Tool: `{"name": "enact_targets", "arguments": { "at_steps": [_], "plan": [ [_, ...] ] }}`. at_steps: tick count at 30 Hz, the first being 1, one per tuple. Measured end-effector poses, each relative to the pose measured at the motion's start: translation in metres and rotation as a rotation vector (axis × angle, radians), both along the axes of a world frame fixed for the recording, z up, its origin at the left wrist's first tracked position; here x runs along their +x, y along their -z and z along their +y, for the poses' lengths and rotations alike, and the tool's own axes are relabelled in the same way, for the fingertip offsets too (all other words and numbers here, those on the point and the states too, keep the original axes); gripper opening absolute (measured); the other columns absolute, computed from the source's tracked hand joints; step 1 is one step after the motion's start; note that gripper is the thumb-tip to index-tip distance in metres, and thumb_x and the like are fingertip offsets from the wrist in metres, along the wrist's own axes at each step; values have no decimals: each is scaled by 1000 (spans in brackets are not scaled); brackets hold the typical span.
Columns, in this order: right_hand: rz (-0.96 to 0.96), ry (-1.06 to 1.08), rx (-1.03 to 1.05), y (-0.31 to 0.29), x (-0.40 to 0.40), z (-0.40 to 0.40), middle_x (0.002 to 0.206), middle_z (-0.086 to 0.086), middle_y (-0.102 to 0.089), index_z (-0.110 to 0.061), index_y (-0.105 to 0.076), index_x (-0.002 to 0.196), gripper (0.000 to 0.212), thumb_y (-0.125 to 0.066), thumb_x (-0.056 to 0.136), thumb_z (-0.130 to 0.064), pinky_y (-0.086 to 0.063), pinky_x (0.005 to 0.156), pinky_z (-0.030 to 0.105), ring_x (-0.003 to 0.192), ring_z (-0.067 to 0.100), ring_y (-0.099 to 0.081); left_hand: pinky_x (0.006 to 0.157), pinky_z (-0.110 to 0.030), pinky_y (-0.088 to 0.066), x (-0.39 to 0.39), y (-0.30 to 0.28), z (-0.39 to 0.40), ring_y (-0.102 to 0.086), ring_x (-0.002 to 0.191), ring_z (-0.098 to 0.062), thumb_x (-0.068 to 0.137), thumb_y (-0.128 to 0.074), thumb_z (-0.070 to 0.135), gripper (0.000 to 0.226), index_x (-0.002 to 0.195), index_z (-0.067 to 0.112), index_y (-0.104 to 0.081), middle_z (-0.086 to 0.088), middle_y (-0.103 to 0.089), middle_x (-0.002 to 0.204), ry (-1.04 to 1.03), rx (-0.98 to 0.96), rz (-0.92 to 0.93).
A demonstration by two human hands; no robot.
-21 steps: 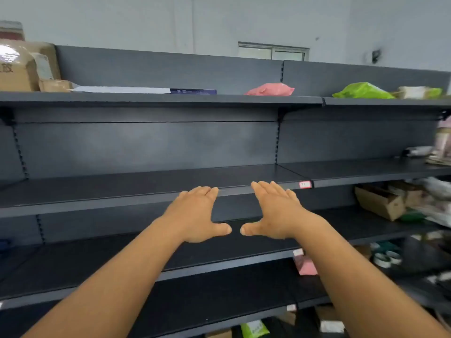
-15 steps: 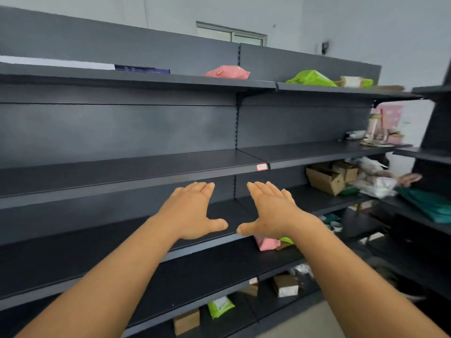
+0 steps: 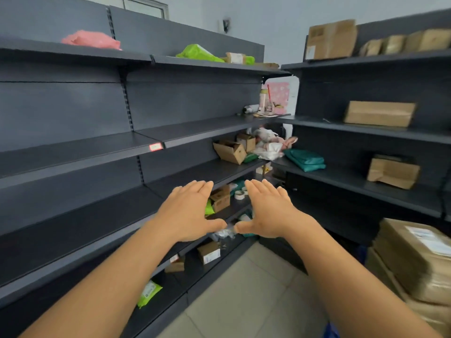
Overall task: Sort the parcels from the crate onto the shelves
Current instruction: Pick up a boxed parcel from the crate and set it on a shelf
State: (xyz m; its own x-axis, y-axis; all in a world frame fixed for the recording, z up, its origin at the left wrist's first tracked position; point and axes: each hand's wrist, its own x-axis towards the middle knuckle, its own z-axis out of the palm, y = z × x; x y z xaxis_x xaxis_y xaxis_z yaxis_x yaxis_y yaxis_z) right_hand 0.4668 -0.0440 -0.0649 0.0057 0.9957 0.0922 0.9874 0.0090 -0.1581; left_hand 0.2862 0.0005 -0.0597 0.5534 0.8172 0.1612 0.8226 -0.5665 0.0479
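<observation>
No crate shows in the head view. Parcels already lie on the dark shelves point(image 3: 156, 145): a pink bag point(image 3: 91, 40) and a green bag point(image 3: 199, 53) on top, an open carton point(image 3: 229, 151) lower down. Large taped boxes point(image 3: 415, 259) are stacked at the right edge. The left hand point(image 3: 188, 213) and right hand point(image 3: 269, 212) hover flat and empty, each grip released, thumbs nearly touching. Since a moment ago the view has swung right, revealing the corner shelving; the person is probably turning to find the crate.

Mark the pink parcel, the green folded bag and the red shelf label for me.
pink parcel point(image 3: 91, 39), head view, middle of its top.
green folded bag point(image 3: 305, 159), head view, upper face.
red shelf label point(image 3: 155, 147), head view, its centre.
</observation>
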Motion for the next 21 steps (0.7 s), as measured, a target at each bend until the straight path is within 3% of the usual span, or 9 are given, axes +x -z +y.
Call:
{"name": "enact_targets", "arguments": {
  "at_steps": [12,21],
  "plan": [
    [-16,279,-35,44,212,-131,162,0,-2,-16,0,154,107,-63,80,-59,-3,119,46,148,24,5,119,-39,-17,235,45,-82,-11,148,-17,81,-53,68,99,154,18,-9,2,-14,161,256,-33,-28],
    [48,537,-54,83,324,-206,161,-1,-9,-19,-4,153,105,-65,78,-60,-7,119,46,148,23,-2,119,-38,-17,364,84,-122,-9,148,-18,85,-53,65,96,154,17,-7,2,-13,161,446,-152,-12]
  ]
}}
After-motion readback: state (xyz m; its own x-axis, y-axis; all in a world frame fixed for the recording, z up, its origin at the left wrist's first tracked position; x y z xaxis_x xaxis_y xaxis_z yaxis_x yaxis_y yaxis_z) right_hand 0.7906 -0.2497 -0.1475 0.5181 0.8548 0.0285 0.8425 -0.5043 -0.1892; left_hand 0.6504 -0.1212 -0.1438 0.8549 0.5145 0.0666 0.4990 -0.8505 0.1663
